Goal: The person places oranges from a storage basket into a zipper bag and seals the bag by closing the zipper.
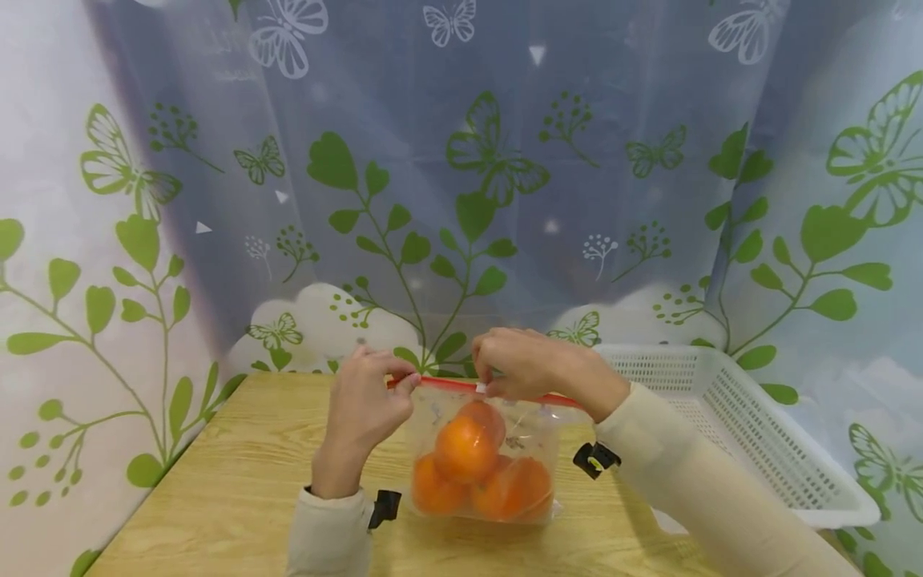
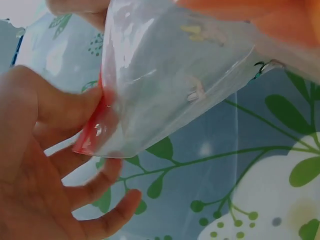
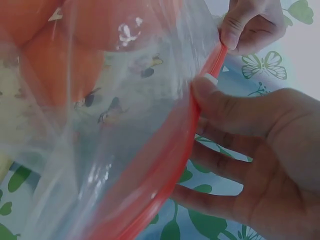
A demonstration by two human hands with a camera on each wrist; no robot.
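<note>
A clear zipper bag (image 1: pixel 534 425) with a red top edge stands on the wooden table, holding several oranges (image 1: pixel 465 449). My left hand (image 1: pixel 365 405) pinches the left end of the red strip (image 2: pixel 92 127) between thumb and forefinger, its other fingers spread behind the bag in the left wrist view. Near the middle of that strip, my right hand (image 1: pixel 526 365) grips the small white slider (image 3: pixel 211 78) with the thumb against it. To the right of the slider the red edge bows apart in the right wrist view. Small printed figures (image 3: pixel 114 111) show on the plastic.
A white perforated plastic basket (image 1: pixel 764 433) stands at the right of the table (image 1: pixel 238 473), partly behind my right forearm. A patterned curtain (image 1: pixel 404 160) with leaves and butterflies hangs behind and at both sides.
</note>
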